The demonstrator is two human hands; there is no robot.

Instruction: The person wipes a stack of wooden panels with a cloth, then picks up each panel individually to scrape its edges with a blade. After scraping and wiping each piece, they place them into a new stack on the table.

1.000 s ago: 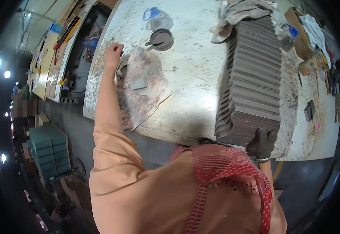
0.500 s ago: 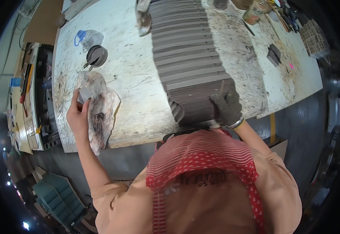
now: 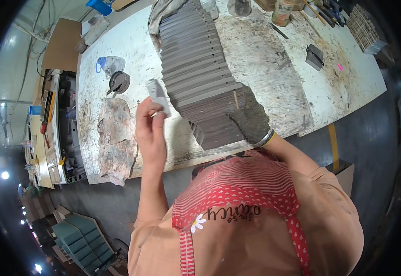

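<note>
My left hand is bare and raised above the table, its fingers closed on a small grey rectangular block. My right hand wears a dark glove and rests on the near end of a long row of dark grey plates standing on edge along the white, stained table. A soiled rag lies flat on the table just left of my left hand.
A round dark tin and a clear plastic bag with a blue cap sit behind the rag. A crumpled cloth, a jar, small tools and a dark block lie farther back. A workbench stands at the left.
My left hand has lifted from the rag with the small grey block and moved toward the row of plates. My gloved right hand stays on the plates' near end.
</note>
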